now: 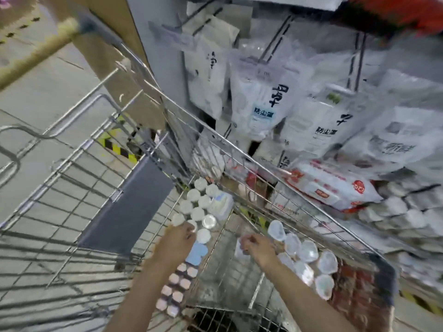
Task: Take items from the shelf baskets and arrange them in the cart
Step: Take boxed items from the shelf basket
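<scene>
Cart of wire fills the view, tilted, hard against a shelf hung with white bags. Inside it, white-lidded cups stand in a row at the left, with pink ones nearer the person; clear-lidded cups line the right side. The left hand curls at the white row (blur hides what it touches). The right hand curls too; I cannot tell whether it holds anything.

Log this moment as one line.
left hand: on white-lidded jars | right hand: curled, contents unclear | cart: partly filled
</scene>
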Available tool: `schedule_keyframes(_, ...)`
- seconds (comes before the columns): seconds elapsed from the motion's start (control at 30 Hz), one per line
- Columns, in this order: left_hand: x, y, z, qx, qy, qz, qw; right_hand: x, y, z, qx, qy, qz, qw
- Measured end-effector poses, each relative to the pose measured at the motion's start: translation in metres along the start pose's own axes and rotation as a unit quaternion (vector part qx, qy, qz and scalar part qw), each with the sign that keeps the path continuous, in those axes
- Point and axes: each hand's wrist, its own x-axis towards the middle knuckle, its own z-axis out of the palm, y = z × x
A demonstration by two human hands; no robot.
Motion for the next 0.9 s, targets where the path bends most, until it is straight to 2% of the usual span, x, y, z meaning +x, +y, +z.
schedule_keyframes(0.17,0.050,-0.024,0.019,-0.010,-0.031,-0.009,0.999,0.068,-0.001,0.039,0.034,0.005,0.048,0.998)
schedule_keyframes(0.3,0.075,-0.036,0.030,0.005,-0.041,0.014,0.999,0.103,-0.010,0.055,0.030,0.048,0.060,0.997)
schedule_keyframes(0.43,0.099,-0.040,0.037,-0.012,-0.042,0.000,0.999,0.133,-0.022,0.063,0.068,0.112,0.063,0.989)
schedule_keyframes(0.57,0.117,-0.038,0.039,-0.038,-0.047,-0.011,0.998,0.149,-0.023,0.071,0.092,0.146,0.067,0.983)
schedule_keyframes(0.77,0.132,-0.036,0.047,-0.041,-0.042,0.005,0.998,0.154,-0.015,0.076,0.084,0.147,0.042,0.985)
schedule_keyframes(0.9,0.140,-0.022,0.049,-0.034,-0.009,0.023,0.999,0.143,-0.006,0.068,0.172,0.155,0.057,0.971)
